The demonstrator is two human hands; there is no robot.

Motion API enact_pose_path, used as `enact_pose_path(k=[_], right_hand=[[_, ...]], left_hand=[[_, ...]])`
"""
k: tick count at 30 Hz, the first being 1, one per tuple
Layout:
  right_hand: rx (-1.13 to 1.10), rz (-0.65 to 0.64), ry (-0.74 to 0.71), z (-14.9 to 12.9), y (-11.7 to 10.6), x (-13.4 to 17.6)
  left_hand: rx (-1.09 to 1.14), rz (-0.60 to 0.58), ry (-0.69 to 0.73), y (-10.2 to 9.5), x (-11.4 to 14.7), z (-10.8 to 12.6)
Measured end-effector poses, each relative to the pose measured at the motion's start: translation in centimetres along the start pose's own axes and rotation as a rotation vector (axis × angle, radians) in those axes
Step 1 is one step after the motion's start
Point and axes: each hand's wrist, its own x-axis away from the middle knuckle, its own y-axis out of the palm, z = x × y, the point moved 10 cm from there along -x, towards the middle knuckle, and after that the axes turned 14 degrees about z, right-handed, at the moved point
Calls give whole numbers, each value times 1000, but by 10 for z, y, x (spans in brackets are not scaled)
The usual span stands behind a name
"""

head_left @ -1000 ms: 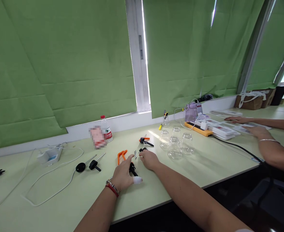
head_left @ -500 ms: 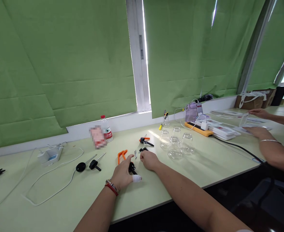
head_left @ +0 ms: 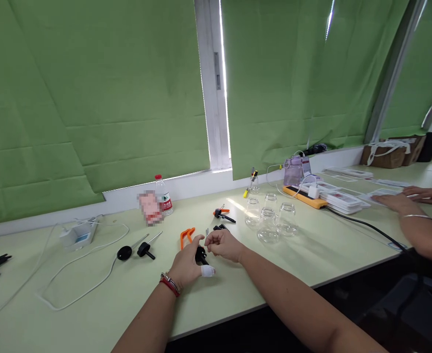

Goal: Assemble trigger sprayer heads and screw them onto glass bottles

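Your left hand (head_left: 186, 266) is holding a black-and-orange plastic tool (head_left: 201, 255), thumb spread, your right hand (head_left: 224, 245) is pinching, its grip's contents unclear, and slack pressure may be risking slips.

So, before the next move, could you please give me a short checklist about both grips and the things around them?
1. Left grip firmly on the black part: cannot tell, the contact is partly hidden.
2. Right grip near that part: ok, fingertips beside it.
3. Something pinched in the right fingertips: cannot tell, too small.
4. Glass jars apart from both grips: ok, standing off to the right.
5. Other person's arm away from the black part: ok, far right.
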Motion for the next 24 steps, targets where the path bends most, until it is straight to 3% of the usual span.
enact_pose_path(k=[8, 17, 24], right_hand=[[-126, -178, 82, -3, 13, 9], [7, -206, 2, -9, 13, 12], [254, -165, -407, -44, 16, 17]], left_hand=[[29, -23, -27, -1, 0, 0], [44, -55, -50, -1, 1, 0], [90, -90, -58, 3, 1, -3]])
